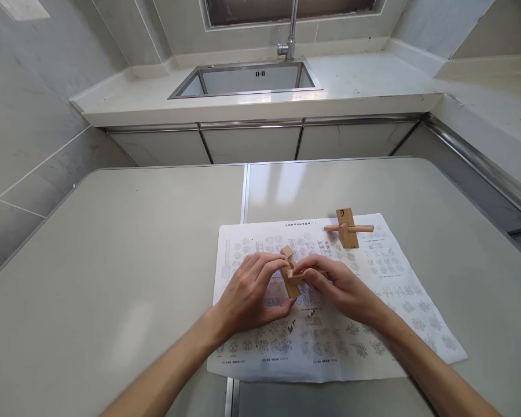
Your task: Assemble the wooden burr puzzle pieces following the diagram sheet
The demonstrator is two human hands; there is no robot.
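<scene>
A small wooden interlocking puzzle (292, 272) made of crossed blocks sits between my two hands, just above a printed instruction sheet (399, 301). My left hand (249, 292) pinches its left side with curled fingers. My right hand (341, 286) grips its right side, fingers closed on a horizontal block. A second wooden puzzle (347, 227), a flat block with a round dowel through it, lies on the sheet's far right corner, well away from both hands.
The sheet lies across the seam of two grey tables (113, 260). Beyond them runs a white counter (364, 81) with a steel sink (247, 78) and a tap (290, 35). A tiled wall stands at the left.
</scene>
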